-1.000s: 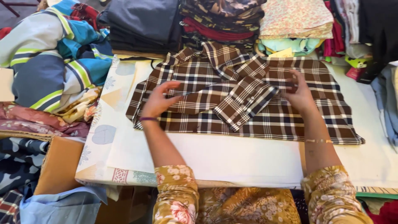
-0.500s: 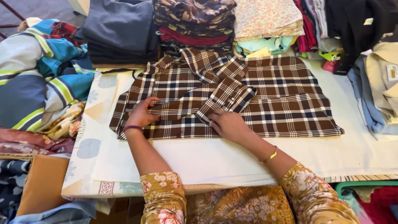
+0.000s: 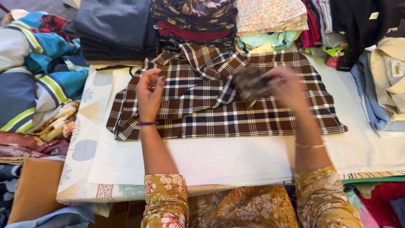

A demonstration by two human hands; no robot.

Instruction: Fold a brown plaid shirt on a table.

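Note:
A brown plaid shirt (image 3: 219, 118) lies spread on a white cloth-covered table (image 3: 190, 160). My right hand (image 3: 289, 86), blurred by motion, grips the end of the shirt's sleeve (image 3: 251, 84) and holds it lifted over the middle of the shirt. My left hand (image 3: 149, 95) hovers just above the shirt's left part. Its fingers are loosely curled and apart, and I see nothing in them. A purple band sits on my left wrist and a thin bangle on my right.
Stacks of folded clothes (image 3: 190, 21) line the far edge of the table. Blue striped bedding (image 3: 38, 76) is piled at the left. Beige and light blue garments (image 3: 388, 84) lie at the right. A brown cardboard box (image 3: 33, 190) stands at the lower left.
My right hand has picked up the sleeve end and carried it up and to the right. My left hand has lifted off the shirt's left edge.

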